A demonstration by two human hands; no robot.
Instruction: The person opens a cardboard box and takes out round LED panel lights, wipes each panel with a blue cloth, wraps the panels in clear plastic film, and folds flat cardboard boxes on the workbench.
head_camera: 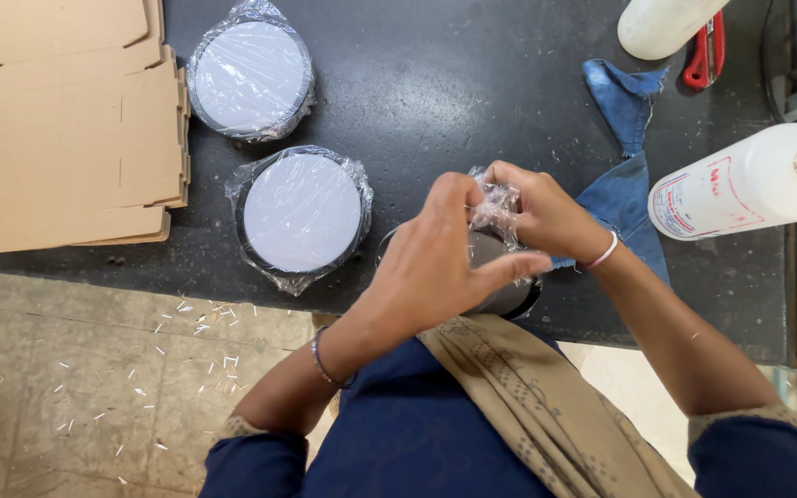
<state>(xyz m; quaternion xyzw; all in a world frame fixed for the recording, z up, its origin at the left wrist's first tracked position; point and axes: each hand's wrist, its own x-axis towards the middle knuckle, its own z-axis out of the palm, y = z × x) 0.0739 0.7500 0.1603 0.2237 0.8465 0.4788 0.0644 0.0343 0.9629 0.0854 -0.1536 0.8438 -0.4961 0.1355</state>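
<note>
My left hand [435, 263] lies over a round dark-rimmed disc [509, 290] at the black table's near edge, thumb stretched across its top. My right hand [537, 212] pinches a bunch of clear plastic film [495, 201] gathered above that disc. Both hands grip the film together. Most of the disc is hidden under my hands. Two more round white discs sit to the left, each wrapped in clear film: one [302, 214] near my left hand, another [251, 76] farther back.
A stack of flat cardboard sheets [66, 129] lies at the left. A blue cloth scrap [624, 175] rests by my right wrist. Two white plastic bottles [749, 180] [661, 23] and a red-handled tool [705, 51] lie at the right. The black table [445, 83] ends near my body; tiled floor [94, 369] below.
</note>
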